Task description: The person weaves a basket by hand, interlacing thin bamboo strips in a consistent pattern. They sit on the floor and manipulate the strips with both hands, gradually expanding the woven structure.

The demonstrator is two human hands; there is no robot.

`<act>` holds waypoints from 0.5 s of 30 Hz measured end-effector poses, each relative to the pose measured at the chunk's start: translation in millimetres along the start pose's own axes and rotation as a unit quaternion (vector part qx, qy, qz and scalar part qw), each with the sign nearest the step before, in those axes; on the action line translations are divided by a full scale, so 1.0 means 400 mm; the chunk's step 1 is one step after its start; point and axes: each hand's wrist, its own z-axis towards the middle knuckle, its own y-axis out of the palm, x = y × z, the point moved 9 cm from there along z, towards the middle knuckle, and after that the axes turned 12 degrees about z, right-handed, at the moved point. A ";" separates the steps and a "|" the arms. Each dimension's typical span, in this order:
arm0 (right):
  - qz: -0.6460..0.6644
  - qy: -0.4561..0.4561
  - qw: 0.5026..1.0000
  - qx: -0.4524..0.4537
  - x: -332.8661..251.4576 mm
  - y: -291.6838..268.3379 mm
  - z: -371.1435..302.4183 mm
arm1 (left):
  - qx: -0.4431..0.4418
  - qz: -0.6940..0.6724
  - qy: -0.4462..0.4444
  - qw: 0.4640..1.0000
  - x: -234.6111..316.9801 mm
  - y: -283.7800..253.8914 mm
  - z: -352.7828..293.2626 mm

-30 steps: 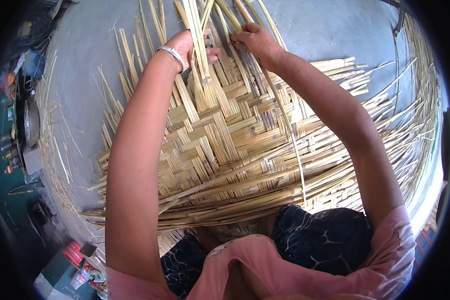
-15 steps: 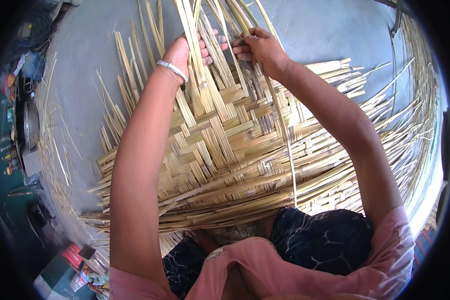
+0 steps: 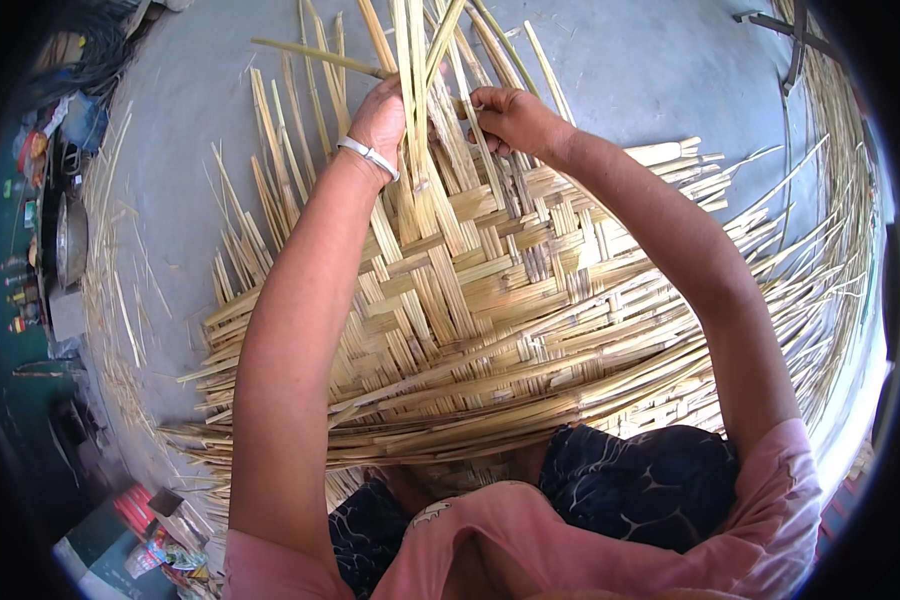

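A half-woven mat point(image 3: 490, 285) of split, straw-coloured reed strips spreads across the floor before me. At its far edge my left hand point(image 3: 380, 118) is closed around a bunch of raised reed strips point(image 3: 415, 130), its fingers mostly hidden behind them. A thin greenish strip point(image 3: 320, 57) sticks out leftward from beside that hand. My right hand point(image 3: 518, 120), just right of the raised strips, has its fingers curled in a pinch. A crosswise strip seems to be between them, but its course behind the upright strips is partly hidden.
Long loose reeds point(image 3: 820, 250) lie along the right side, and more stalks point(image 3: 115, 280) lie at left. A dark metal frame point(image 3: 795, 45) stands at the far right. A metal pan point(image 3: 70, 240) and clutter line the left edge. My knees point(image 3: 640, 485) are at the mat's near edge.
The long strip that hung from my right hand toward my lap is gone from there. A strip now juts out left of my left hand, which has closed around the raised strips.
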 end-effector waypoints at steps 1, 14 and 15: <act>-0.020 0.007 1.000 -0.015 -0.002 0.002 0.006 | 0.036 0.003 0.022 0.999 0.005 -0.025 -0.001; -0.436 -0.056 0.898 0.000 -0.138 0.038 -0.027 | 0.337 0.010 0.044 0.941 -0.080 -0.213 -0.281; -0.466 -0.064 0.883 0.002 -0.147 0.046 -0.033 | 0.345 -0.007 0.043 0.938 -0.095 -0.220 -0.298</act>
